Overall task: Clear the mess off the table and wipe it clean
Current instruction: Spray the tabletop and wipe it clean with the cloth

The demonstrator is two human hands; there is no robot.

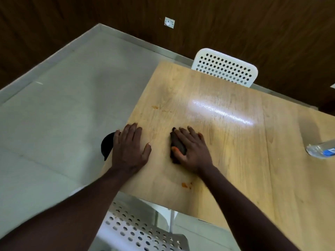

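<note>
Dark wood panelling (253, 24) backs a grey floor (63, 105).

Head view. The light wooden table (235, 142) runs from centre to three o'clock, with a white perforated far chair (224, 67) at twelve and a near chair (141, 230) at six.

Step in hand, as judged: wiping. Clearing looks nearly done, though a plastic water bottle (320, 148) appears to lie on its side at three o'clock, by the frame's edge.

Your right hand (192, 151) lies palm down at centre. Its fingers are flat and close together over a dark cloth (176, 142), pressing it to the tabletop. Your left hand (129, 147) rests flat at nine o'clock of the cloth, on the table's left edge, fingers straight and slightly spread, holding nothing.

Cloth: small, bunched, dark, with an orange smear by your thumb.

Orange marks show on the wood. The far stain (155, 107) is at eleven o'clock of the cloth, and the near stain (186, 184) is at six, close to the front edge.

Next move calls for carrying the cloth across each stain under firm pressure, then removing the bottle.
</note>
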